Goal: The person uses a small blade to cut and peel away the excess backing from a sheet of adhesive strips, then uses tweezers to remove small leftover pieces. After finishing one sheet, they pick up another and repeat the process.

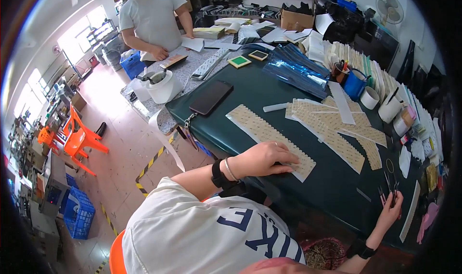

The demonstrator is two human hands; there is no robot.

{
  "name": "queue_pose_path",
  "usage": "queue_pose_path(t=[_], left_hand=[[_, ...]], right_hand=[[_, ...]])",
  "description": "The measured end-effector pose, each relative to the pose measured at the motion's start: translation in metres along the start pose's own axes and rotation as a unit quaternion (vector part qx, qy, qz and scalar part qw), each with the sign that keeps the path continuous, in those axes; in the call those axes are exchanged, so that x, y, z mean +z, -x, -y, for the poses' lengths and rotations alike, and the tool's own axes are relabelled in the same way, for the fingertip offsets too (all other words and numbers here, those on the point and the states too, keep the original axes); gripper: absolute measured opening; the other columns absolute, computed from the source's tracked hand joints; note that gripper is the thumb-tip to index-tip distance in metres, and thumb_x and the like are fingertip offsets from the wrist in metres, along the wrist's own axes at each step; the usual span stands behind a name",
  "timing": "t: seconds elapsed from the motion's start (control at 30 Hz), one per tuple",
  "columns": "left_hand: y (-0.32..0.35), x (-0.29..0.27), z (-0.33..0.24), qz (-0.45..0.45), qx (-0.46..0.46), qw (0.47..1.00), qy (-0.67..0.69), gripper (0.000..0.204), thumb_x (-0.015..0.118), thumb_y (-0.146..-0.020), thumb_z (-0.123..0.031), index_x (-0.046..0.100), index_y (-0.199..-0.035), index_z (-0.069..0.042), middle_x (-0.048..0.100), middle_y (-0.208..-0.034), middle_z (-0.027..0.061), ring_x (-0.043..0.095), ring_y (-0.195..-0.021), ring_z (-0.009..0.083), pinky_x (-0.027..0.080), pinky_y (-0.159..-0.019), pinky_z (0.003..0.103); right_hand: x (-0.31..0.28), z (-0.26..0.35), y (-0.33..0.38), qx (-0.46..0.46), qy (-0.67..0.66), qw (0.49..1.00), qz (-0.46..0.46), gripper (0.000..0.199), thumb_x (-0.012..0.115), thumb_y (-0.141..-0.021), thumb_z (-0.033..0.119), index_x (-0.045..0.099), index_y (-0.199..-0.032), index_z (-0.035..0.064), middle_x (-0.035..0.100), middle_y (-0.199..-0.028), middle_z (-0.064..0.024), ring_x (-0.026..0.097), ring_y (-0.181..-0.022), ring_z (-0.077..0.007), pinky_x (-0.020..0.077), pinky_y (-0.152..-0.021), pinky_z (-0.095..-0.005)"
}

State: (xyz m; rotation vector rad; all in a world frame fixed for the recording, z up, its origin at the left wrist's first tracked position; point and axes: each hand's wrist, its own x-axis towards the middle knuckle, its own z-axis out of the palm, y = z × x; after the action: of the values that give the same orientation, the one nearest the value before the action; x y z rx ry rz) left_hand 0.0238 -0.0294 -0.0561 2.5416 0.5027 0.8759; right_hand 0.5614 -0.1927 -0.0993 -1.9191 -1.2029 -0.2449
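Dark green bench (250, 96), workshop setting. Item: long beige scalloped strip (269, 138), lying diagonally from mid-bench toward the near edge; left hand (262, 159) flat on its near end, fingers spread. Right hand (391, 211), near-right edge, apparently pinching dark scissors (389, 188).

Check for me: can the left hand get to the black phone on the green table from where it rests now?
Probably yes. The left hand rests on the near end of a tan sample strip, and the black phone lies farther up the green table with only bare surface and that strip between; it would need a forward stretch.
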Motion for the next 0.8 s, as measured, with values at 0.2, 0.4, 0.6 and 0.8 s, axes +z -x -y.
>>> queue_pose_path(t=[0.2,0.4,0.6,0.8], left_hand=[[-0.005,-0.008,-0.003,-0.016,-0.038,0.994,0.104,0.027,0.076,-0.103,-0.014,0.078,-0.128,-0.006,0.079,-0.125,0.0115,0.072,-0.113,0.0317,0.058,-0.101,0.042],[-0.005,-0.008,-0.011,0.002,-0.082,0.988,0.129,0.025,0.079,-0.100,-0.011,0.078,-0.124,-0.004,0.079,-0.126,0.0129,0.075,-0.111,0.0319,0.059,-0.098,0.041],[-0.005,-0.019,-0.022,-0.005,-0.065,0.991,0.118,0.024,0.081,-0.097,-0.011,0.079,-0.120,-0.003,0.079,-0.121,0.0146,0.076,-0.110,0.0330,0.060,-0.097,0.042],[-0.008,-0.018,-0.019,0.000,-0.036,0.995,0.090,0.023,0.083,-0.093,-0.008,0.080,-0.115,-0.005,0.079,-0.114,0.0131,0.075,-0.107,0.0327,0.060,-0.094,0.042]], right_hand=[[0.005,-0.009,-0.006,-0.008,0.008,0.999,-0.034,0.032,0.064,-0.113,0.022,0.062,-0.139,0.0026,0.073,-0.122,-0.0139,0.070,-0.114,-0.0214,0.0552,-0.098,-0.0346],[-0.010,0.003,-0.004,0.022,-0.026,0.999,-0.015,0.029,0.065,-0.113,0.021,0.064,-0.136,0.0036,0.073,-0.120,-0.0118,0.070,-0.109,-0.0187,0.0553,-0.094,-0.0336],[-0.009,0.031,-0.003,0.005,-0.044,0.999,0.001,0.028,0.066,-0.112,0.023,0.064,-0.134,0.0049,0.072,-0.116,-0.0103,0.069,-0.101,-0.0182,0.0560,-0.087,-0.0339],[-0.023,0.135,-0.033,0.008,-0.087,0.981,0.171,0.024,0.069,-0.110,0.024,0.068,-0.123,0.0035,0.073,-0.109,-0.0089,0.071,-0.094,-0.0199,0.0561,-0.085,-0.0346]])
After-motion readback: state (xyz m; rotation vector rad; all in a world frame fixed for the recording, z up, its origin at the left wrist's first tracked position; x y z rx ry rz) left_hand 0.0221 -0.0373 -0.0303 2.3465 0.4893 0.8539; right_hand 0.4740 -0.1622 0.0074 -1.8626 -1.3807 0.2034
